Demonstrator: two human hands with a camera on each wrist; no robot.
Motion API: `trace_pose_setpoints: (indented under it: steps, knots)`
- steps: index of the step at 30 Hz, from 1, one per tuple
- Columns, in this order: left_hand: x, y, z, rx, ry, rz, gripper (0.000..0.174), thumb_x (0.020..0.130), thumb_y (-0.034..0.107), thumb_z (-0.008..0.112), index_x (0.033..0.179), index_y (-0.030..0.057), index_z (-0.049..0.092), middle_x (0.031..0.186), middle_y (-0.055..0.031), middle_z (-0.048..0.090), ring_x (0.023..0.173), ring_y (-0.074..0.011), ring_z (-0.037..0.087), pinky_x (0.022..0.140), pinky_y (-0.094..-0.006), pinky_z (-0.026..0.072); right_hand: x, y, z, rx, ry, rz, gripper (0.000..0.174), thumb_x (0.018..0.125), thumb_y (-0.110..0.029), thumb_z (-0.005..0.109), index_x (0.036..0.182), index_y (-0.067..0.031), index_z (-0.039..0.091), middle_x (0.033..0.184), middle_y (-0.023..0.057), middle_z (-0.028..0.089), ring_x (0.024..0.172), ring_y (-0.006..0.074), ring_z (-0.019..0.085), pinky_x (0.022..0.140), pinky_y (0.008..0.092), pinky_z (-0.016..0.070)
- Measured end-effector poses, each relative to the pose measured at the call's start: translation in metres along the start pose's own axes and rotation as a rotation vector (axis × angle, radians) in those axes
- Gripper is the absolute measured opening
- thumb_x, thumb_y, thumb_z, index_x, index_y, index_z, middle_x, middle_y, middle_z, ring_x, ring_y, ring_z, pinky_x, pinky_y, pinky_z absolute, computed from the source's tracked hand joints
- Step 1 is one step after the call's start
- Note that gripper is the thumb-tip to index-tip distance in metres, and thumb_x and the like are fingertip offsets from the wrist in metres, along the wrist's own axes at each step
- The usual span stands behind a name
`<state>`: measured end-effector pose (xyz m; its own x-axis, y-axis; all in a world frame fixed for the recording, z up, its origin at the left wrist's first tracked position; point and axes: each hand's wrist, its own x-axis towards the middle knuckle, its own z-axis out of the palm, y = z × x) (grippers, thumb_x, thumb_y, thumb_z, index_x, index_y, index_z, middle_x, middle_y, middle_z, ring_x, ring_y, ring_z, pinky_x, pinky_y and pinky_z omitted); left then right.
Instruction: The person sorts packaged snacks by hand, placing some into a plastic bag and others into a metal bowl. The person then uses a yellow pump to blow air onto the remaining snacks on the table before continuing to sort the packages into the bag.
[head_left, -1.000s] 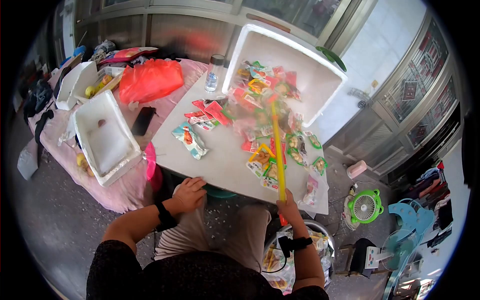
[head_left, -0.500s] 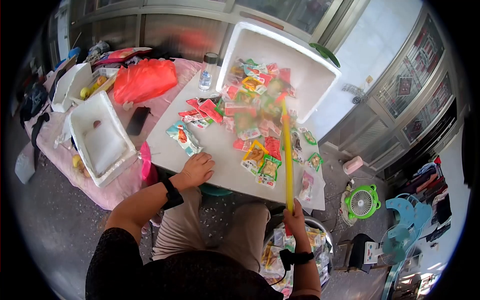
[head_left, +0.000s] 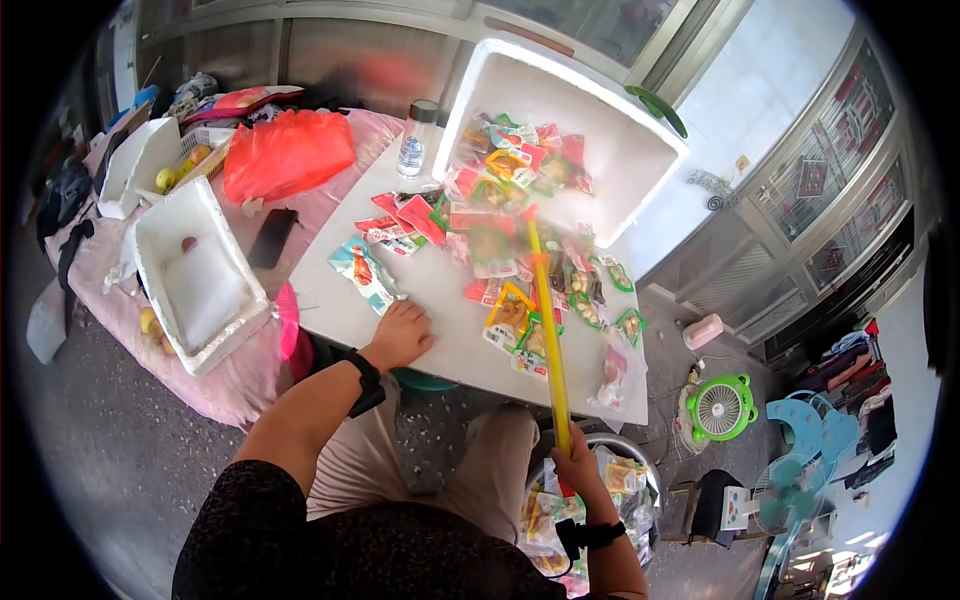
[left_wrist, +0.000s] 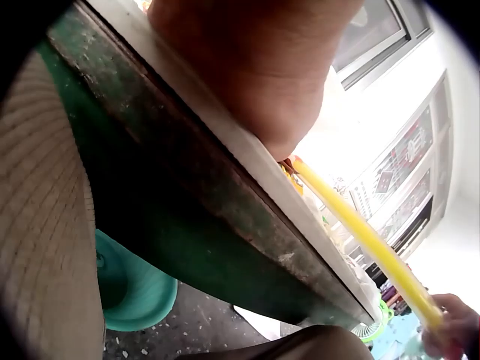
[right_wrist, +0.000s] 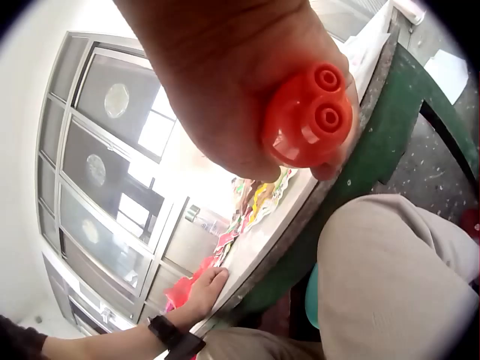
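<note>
My right hand (head_left: 575, 462) grips the near end of a long yellow tube (head_left: 550, 330). In the right wrist view the tube's red end cap (right_wrist: 307, 120), with two ring-shaped knobs, sticks out of the fist. Its far red end lies over snack packets (head_left: 510, 165) heaped at and inside a white foam box (head_left: 625, 130) tipped on its side. That area is blurred. Palm down, my left hand (head_left: 403, 335) rests at the near edge of the pale table (head_left: 455, 345), close to a blue-white packet (head_left: 365, 272). Yellow-edged and green-edged packets lie nearer me.
A clear bottle (head_left: 418, 140) stands left of the box. On the pink-covered surface are another foam box (head_left: 200, 275), a phone (head_left: 273, 238) and a red plastic bag (head_left: 290, 155). Below my right hand stands a metal basin (head_left: 650, 470) full of packets. A green fan (head_left: 724, 407) sits to the right.
The tube's far end has swung right, then back left over the packets. My left hand has shifted forward and right along the table edge.
</note>
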<state>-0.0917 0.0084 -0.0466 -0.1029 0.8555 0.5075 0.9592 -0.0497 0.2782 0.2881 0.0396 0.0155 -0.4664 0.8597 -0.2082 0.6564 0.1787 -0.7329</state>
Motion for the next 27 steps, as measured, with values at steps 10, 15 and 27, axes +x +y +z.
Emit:
trace_pose_setpoints:
  steps: [10, 15, 27]
  knots:
    - [0.001, 0.001, 0.002, -0.011, 0.022, -0.004, 0.02, 0.067, 0.023, 0.056, 0.076, 0.0059, 0.056, 0.094, -0.0101, 0.052, 0.097, -0.0257, 0.044, 0.09, -0.0384, 0.0294, -0.072, 0.03, 0.03, 0.264, 0.212, -0.069, 0.06, 0.078, -0.003, 0.051, 0.127, -0.0029, 0.018, 0.074, 0.0047, 0.049, 0.056, 0.0086, 0.049, 0.047, 0.0216, 0.0416]
    - [0.001, 0.001, 0.001, -0.025, 0.046, -0.007, 0.018, 0.066, 0.021, 0.056, 0.076, 0.0055, 0.055, 0.092, -0.0099, 0.053, 0.094, -0.0261, 0.045, 0.089, -0.0383, 0.0305, -0.033, 0.029, -0.01, 0.228, 0.401, 0.085, 0.055, 0.075, -0.008, 0.053, 0.123, -0.0008, 0.027, 0.077, 0.0085, 0.051, 0.055, 0.0113, 0.049, 0.049, 0.0244, 0.0421]
    - [0.001, 0.0, 0.002, -0.01, 0.067, -0.012, 0.017, 0.065, 0.02, 0.056, 0.074, 0.0059, 0.053, 0.09, -0.0094, 0.053, 0.092, -0.0266, 0.046, 0.088, -0.0381, 0.0317, -0.086, 0.069, -0.014, -0.215, 0.358, 0.073, 0.055, 0.074, -0.014, 0.054, 0.121, 0.0029, 0.031, 0.093, 0.0212, 0.052, 0.08, 0.0272, 0.055, 0.067, 0.0333, 0.0439]
